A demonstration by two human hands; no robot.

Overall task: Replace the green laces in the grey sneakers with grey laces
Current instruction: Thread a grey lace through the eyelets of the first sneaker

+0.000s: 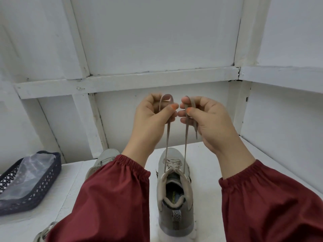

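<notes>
Near sneaker (174, 189): stands on the white worktop (204, 163), heel toward the person. A grey lace (167, 137) crosses its eyelets up to the collar, so from where I stand the threading on this shoe looks done.
Green laces: none that I can see anywhere, in the shoe or on the worktop.
Step in hand: I'd say the bow. Both lace ends rise taut from the top eyelets, and each looks folded into a loop.
Left hand (153, 116): raised well above the shoe, thumb and curled fingers pinching one end, with a small loop of lace arching over the fingertips.
Right hand (208, 119): level with the left and just beside it, fingertips almost meeting. It pinches the other end, and a short tail hangs down past the palm.
Lace relative to the hands: the two strands run nearly straight down from the pinches into the tongue area, side by side and apart.
Other sneaker (106, 158): to the left, mostly hidden behind the red left sleeve (113, 198). I cannot tell how it is laced.
Left to do: knot this pair of ends, then whatever the hidden shoe needs.
Off to the side: a dark basket (50, 173) holding a clear plastic bag (35, 165).
</notes>
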